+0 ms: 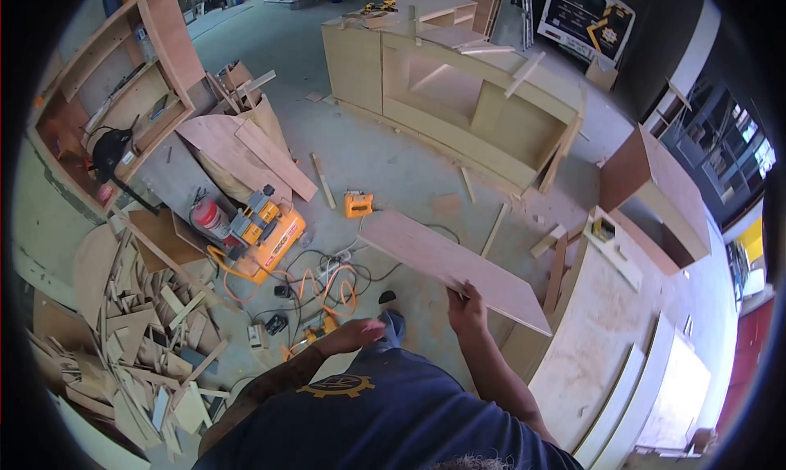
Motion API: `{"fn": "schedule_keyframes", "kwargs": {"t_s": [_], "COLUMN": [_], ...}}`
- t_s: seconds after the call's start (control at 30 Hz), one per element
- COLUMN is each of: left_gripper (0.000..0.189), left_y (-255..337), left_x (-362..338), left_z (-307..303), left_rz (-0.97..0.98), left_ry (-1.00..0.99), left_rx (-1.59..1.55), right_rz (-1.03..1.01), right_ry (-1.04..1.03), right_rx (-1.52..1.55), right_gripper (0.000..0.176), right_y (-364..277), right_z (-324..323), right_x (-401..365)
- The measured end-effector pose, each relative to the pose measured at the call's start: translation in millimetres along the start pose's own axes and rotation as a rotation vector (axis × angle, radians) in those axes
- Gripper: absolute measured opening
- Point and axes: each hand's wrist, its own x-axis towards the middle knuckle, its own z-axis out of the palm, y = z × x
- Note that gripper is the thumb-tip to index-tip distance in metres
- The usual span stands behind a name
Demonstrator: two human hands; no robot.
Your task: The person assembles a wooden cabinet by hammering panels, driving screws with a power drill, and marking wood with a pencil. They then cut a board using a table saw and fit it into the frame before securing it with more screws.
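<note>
A long, flat plywood board (pixel 454 265) is held tilted in front of my body. My right hand (pixel 467 308) grips its near long edge, with the thumb on the upper face. My left hand (pixel 360 336) is away from the board, over my legs, and its fingers are too small and blurred to read. On the floor past the board's left end stands an orange power tool (pixel 359 204). Below my left hand's side lies a yellow drill (pixel 318 331) among cables and an orange hose.
An orange compressor (pixel 270 232) and a fire extinguisher (pixel 211 218) stand at left, above a heap of wood offcuts (pixel 155 339). A large plywood cabinet (pixel 458 101) lies ahead. A workbench (pixel 573 339) with boards is at right, beside a brown box (pixel 655 192).
</note>
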Motion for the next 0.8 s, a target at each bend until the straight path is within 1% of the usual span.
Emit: {"fn": "schedule_keyframes", "kwargs": {"t_s": [0.07,0.13,0.17,0.2,0.23,0.27,0.3,0.33,0.37,0.4,0.47,0.5,0.53,0.57,0.6,0.63,0.67,0.7,0.73,0.77,0.8], "left_gripper": [0.044,0.047,0.047,0.048,0.050,0.050,0.041,0.033,0.032,0.032,0.034,0.037,0.037,0.038,0.040,0.040,0.042,0.044,0.044,0.045,0.046], "left_y": [-27.6,19.8,37.8,53.1,64.7,78.8,96.2,106.4,105.7,98.4,70.1,59.6,54.5,50.0,45.0,35.7,25.8,21.1,20.2,26.2,31.1], "left_x": [89.2,154.8,190.1,222.0,246.7,261.6,275.1,290.9,311.5,333.7,371.1,387.2,398.7,411.2,423.8,436.1,447.5,459.6,470.0,477.8,484.2], "left_z": [-22.7,-73.8,-92.0,-110.6,-129.1,-145.2,-164.4,-184.1,-200.7,-222.0,-260.7,-284.3,-306.8,-330.9,-356.3,-382.0,-409.4,-436.7,-459.2,-489.8,-515.4], "left_rz": [0.267,0.242,0.247,0.188,0.128,0.124,0.127,0.132,0.061,0.062,0.043,0.031,0.014,0.029,0.049,0.044,0.044,0.044,0.037,0.040,0.029], "left_ry": [0.021,0.086,0.095,0.160,0.227,0.231,0.334,0.435,0.501,0.503,0.605,0.628,0.642,0.717,0.798,0.825,0.847,0.869,0.896,0.940,0.974], "left_rx": [-0.375,-0.462,-0.494,-0.687,-0.864,-0.864,-0.972,-1.078,-1.209,-1.207,-1.305,-1.338,-1.350,-1.329,-1.303,-1.308,-1.245,-1.178,-1.172,-1.123,-1.074], "right_rz": [0.018,0.019,0.096,0.106,0.136,0.162,0.162,0.313,0.464,0.464,0.580,0.470,0.360,0.234,0.127,0.004,0.045,0.081,0.298,0.506,0.526], "right_ry": [-0.134,-0.172,-0.174,-0.161,-0.248,-0.340,-0.344,-0.346,-0.348,-0.350,-0.507,-0.473,-0.516,-0.567,-0.550,-0.536,-0.459,-0.378,-0.338,-0.302,-0.329], "right_rx": [-0.009,-0.075,-0.098,-0.121,-0.235,-0.339,-0.333,-0.373,-0.415,-0.414,-0.660,-0.979,-1.298,-1.613,-1.829,-2.038,-2.199,-2.354,-2.261,-2.148,-2.135], "right_gripper": [0.031,0.028,0.030,0.030,0.033,0.037,0.037,0.042,0.047,0.047,0.057,0.059,0.060,0.062,0.067,0.072,0.077,0.082,0.074,0.067,0.067], "right_y": [21.7,33.1,35.8,34.1,34.6,35.3,31.4,22.3,12.7,5.7,-8.0,-16.5,-23.6,-31.3,-38.8,-46.1,-46.2,-42.7,-48.8,-48.7,-50.9], "right_z": [53.0,112.3,137.4,150.4,166.9,185.0,205.1,223.8,240.7,252.6,265.2,273.6,269.0,263.0,252.5,231.5,181.3,170.6,164.8,187.8,238.9], "right_x": [37.5,69.3,82.5,96.2,112.3,129.7,145.8,159.3,175.3,194.5,231.4,240.8,261.6,284.5,309.4,339.1,385.5,422.1,459.9,486.4,505.4]}}
